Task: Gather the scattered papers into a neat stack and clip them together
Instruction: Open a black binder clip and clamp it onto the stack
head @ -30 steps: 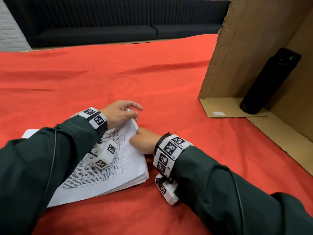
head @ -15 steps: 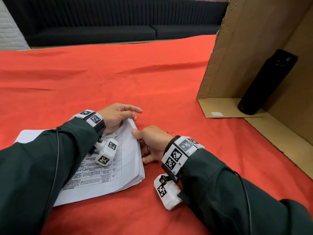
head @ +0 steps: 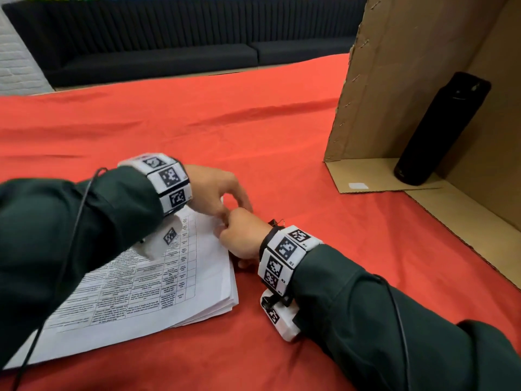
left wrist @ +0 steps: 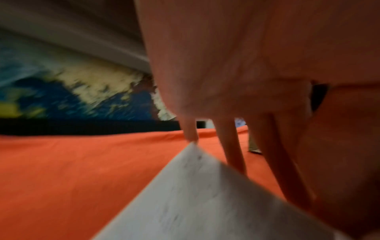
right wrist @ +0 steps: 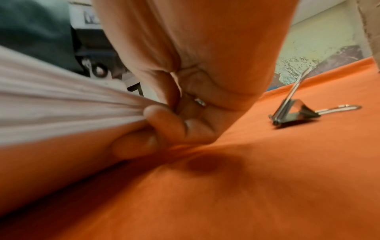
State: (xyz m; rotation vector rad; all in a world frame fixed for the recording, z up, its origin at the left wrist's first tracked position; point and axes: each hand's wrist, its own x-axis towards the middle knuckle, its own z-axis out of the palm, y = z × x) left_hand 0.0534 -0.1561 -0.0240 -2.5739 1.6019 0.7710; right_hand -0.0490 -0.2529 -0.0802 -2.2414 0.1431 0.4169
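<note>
The stack of white printed paper sheets [head: 174, 280] lies on the red cloth-covered table [head: 253, 131] at about seven o'clock in the head view, its top sheet showing a ruled table of small text. The sheets are gathered but their edges along the right side fan out slightly.

The right hand [head: 244, 237] sits at the stack's far right corner, near the middle of the head view. In the right wrist view its curled fingers [right wrist: 164, 125] and thumb grip the corner of the stack [right wrist: 61, 100], lifting the layered edges off the cloth.

The left hand [head: 217, 190] hangs over the same corner from ten o'clock, touching the right hand. In the left wrist view its fingers [left wrist: 234, 146] point straight down toward the paper's corner [left wrist: 205, 186], one fingertip meeting the tip of the sheet; the picture is blurred, and I cannot tell whether they pinch anything.

A small black metal binder clip with silver wire handles [right wrist: 296, 112] lies on the cloth just beside the right hand at its three o'clock, untouched; in the head view only its top [head: 275, 222] shows behind the wrist.

At two o'clock stands an open brown cardboard box [head: 408, 80] on its side, with a tall black cylindrical bottle [head: 442, 128] upright inside. A dark sofa [head: 169, 52] runs along twelve o'clock.
</note>
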